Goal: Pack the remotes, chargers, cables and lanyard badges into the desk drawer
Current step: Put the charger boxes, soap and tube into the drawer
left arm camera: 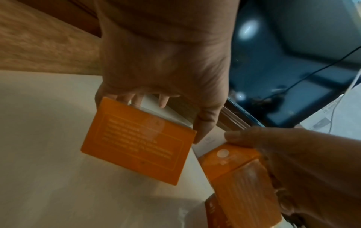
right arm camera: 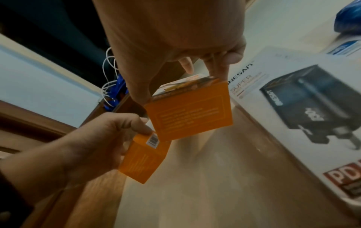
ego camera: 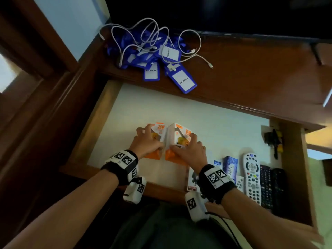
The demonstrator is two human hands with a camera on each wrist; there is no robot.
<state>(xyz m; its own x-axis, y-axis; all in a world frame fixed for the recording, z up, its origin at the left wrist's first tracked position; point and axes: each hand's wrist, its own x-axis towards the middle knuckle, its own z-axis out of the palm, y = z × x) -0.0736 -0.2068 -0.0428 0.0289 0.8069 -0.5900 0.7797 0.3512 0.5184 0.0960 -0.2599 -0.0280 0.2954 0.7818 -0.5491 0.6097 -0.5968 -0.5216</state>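
Two orange-and-white charger boxes are held side by side over the middle of the open drawer (ego camera: 206,114). My left hand (ego camera: 147,141) grips the left box (ego camera: 158,131), which also shows as the left box (left arm camera: 136,141) under my left hand (left arm camera: 166,69). My right hand (ego camera: 190,150) grips the right box (ego camera: 177,133), seen from below as the right box (right arm camera: 189,111) beneath my right hand (right arm camera: 175,46). Both boxes seem slightly lifted off the pale liner. Blue lanyard badges (ego camera: 161,63) and white cables (ego camera: 152,38) lie tangled on the desk top.
In the drawer's right end lie a white remote (ego camera: 252,178), two black remotes (ego camera: 265,186), a small white remote (ego camera: 239,184), a blue box (ego camera: 230,164) and a flat white charger box (right arm camera: 293,108). A black adapter (ego camera: 273,139) sits in the far right corner.
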